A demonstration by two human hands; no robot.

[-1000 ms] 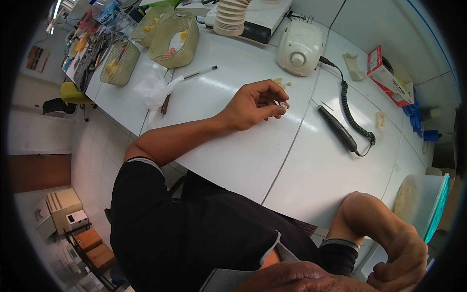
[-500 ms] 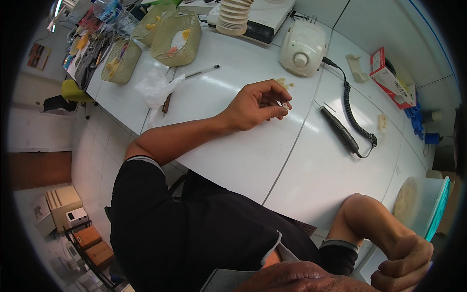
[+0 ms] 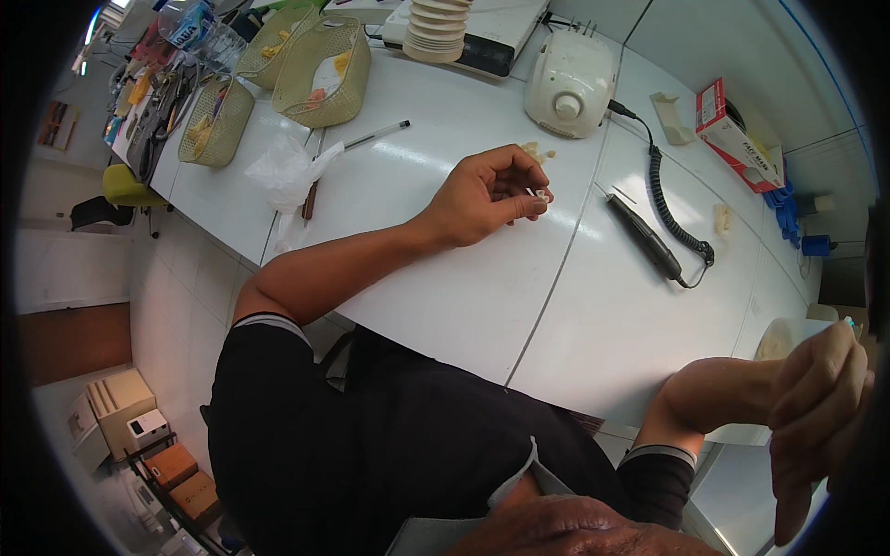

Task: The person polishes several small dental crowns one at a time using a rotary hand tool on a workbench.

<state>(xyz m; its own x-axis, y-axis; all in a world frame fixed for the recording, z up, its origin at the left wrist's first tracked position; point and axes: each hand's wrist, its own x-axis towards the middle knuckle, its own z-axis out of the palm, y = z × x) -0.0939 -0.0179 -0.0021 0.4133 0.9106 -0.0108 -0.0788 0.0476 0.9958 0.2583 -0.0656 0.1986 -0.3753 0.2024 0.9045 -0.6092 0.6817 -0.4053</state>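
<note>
Over the middle of the white table, my left hand [image 3: 491, 196] pinches a small whitish piece [image 3: 539, 195] between thumb and fingertips. It is too small and too covered to name. Just beyond that hand lie several yellowish crumbs or bits [image 3: 538, 151]. My right hand [image 3: 820, 408] is raised at the far right, away from the tabletop. Its fingers are mostly curled together, with one pointing down; anything inside them is hidden. The nearest tool to the left hand's right is a black rotary handpiece [image 3: 644, 239], lying with its coiled cord [image 3: 666, 199].
A cream control unit [image 3: 569, 85] stands at the back, beside a pleated hose [image 3: 435, 30]. On the left are woven baskets [image 3: 324, 111], a plastic bag [image 3: 278, 176], a pen [image 3: 375, 135] and a bottle [image 3: 202, 35]. A red-and-white box [image 3: 737, 134] sits back right.
My right hand has risen and turned, with one finger now pointing down. My left hand stays nearly in place, the whitish piece a little more visible. The whole view has shifted slightly.
</note>
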